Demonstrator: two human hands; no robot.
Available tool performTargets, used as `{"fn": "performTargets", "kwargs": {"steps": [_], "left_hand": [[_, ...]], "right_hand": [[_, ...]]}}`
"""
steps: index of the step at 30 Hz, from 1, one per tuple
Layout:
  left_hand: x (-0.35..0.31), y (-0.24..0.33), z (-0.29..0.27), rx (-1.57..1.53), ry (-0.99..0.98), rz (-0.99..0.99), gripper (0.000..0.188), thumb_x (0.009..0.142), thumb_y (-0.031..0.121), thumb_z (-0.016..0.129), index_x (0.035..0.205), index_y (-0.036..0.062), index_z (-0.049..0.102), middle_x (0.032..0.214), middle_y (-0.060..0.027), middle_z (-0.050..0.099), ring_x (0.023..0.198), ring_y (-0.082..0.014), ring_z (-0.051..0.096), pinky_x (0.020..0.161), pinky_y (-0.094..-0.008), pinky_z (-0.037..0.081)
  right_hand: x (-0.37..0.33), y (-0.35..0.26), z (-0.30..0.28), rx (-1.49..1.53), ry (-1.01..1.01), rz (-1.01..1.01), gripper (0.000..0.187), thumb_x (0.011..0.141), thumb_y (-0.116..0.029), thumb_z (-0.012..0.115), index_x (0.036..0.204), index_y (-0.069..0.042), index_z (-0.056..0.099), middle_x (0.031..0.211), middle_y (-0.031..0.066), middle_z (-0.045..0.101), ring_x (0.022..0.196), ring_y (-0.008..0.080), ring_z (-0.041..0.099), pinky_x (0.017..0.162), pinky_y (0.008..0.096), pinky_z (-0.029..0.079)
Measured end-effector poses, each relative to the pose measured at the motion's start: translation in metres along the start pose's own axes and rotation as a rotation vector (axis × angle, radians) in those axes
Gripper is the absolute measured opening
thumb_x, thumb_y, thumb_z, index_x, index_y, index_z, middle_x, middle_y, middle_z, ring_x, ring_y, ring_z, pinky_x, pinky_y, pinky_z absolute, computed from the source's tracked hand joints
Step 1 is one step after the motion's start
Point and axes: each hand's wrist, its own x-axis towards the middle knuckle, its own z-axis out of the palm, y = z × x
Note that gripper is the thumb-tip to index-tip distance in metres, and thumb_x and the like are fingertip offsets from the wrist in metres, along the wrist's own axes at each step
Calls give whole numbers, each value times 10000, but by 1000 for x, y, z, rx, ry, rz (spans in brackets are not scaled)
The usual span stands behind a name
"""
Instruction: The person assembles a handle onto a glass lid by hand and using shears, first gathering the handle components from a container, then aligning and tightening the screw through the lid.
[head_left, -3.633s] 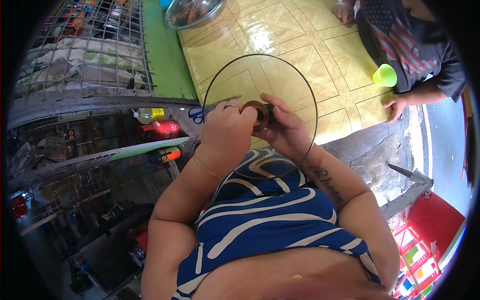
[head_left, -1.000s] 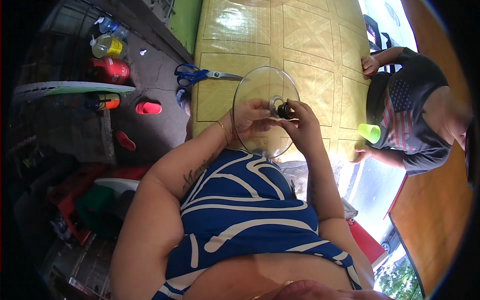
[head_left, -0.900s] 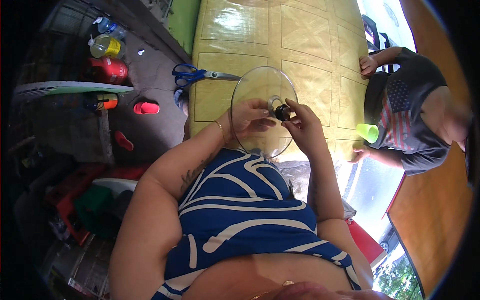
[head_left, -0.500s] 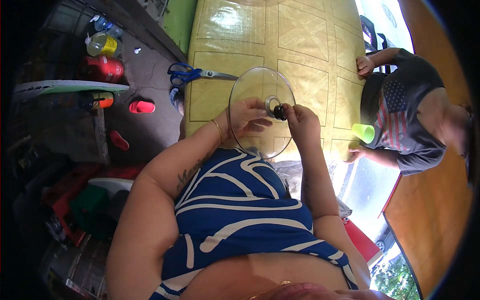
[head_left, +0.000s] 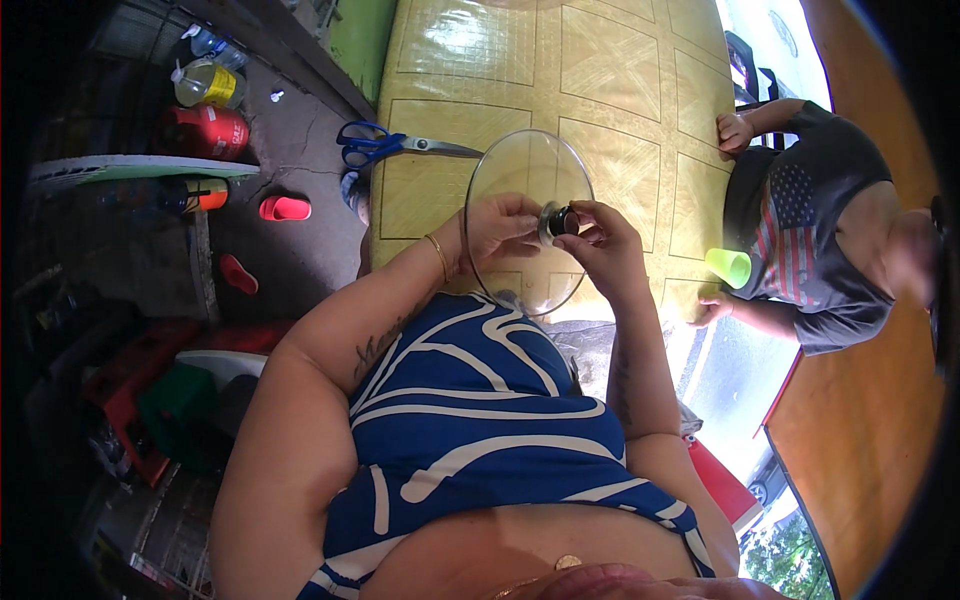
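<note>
A round clear glass lid (head_left: 522, 168) with a thin rim is held up on edge over the near side of the table. At its centre sits a black knob (head_left: 568, 221) on a pale metal ring. My right hand (head_left: 612, 252) grips the knob between thumb and fingers. My left hand (head_left: 492, 232) shows through the glass on the lid's other face, its fingertips pressed at the centre behind the knob. What lies under those fingertips is hidden. Blue-handled scissors (head_left: 372, 147) rest on the table left of the lid, their blade tip close to its rim.
A yellow patterned cloth (head_left: 610, 60) covers the table. At its right edge sits another person (head_left: 825, 265), hands on the edge, near a lime-green cup (head_left: 728, 266). Bottles (head_left: 208, 85), a red container (head_left: 207, 133) and red clogs (head_left: 286, 208) are on the left floor.
The lid has shifted slightly to the right. My right-hand fingers have changed their hold and now reach around the knob, which sits closer against the glass centre.
</note>
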Motion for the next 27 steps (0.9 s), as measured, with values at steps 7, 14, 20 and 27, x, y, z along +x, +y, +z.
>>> {"fn": "performTargets", "kwargs": {"steps": [7, 14, 20, 27], "left_hand": [[-3, 0, 5, -109, -26, 21, 238, 999, 97, 567, 1225, 22, 561, 1169, -123, 660, 1087, -220, 670, 936, -358, 561], [-1, -2, 3, -134, -43, 20, 272, 991, 127, 598, 1246, 40, 560, 1192, -119, 655, 1086, -209, 668, 929, -341, 562], [-2, -1, 5, -153, -87, 4, 382, 992, 153, 615, 1352, 48, 538, 1200, -89, 664, 1072, -168, 663, 932, -313, 548], [-2, 0, 6, -66, -61, -44, 377, 1002, 175, 611, 1350, 38, 560, 1173, -64, 668, 1045, -151, 656, 950, -310, 537]], "right_hand": [[0, -26, -1, -673, -17, 164, 280, 843, -304, 781, 873, -50, 664, 797, 106, 655, 728, 255, 659, 633, 379, 497], [-1, -5, -5, -19, -36, -97, 452, 803, -41, 778, 1236, -35, 649, 1084, 98, 688, 882, 232, 702, 772, 317, 584], [0, -12, -2, -331, -39, 140, 279, 810, -181, 818, 1008, -38, 684, 874, 105, 691, 768, 199, 695, 637, 326, 540], [3, -14, 0, -786, 56, 71, 250, 819, -182, 809, 997, -46, 697, 835, 102, 693, 834, 177, 694, 669, 333, 540]]}}
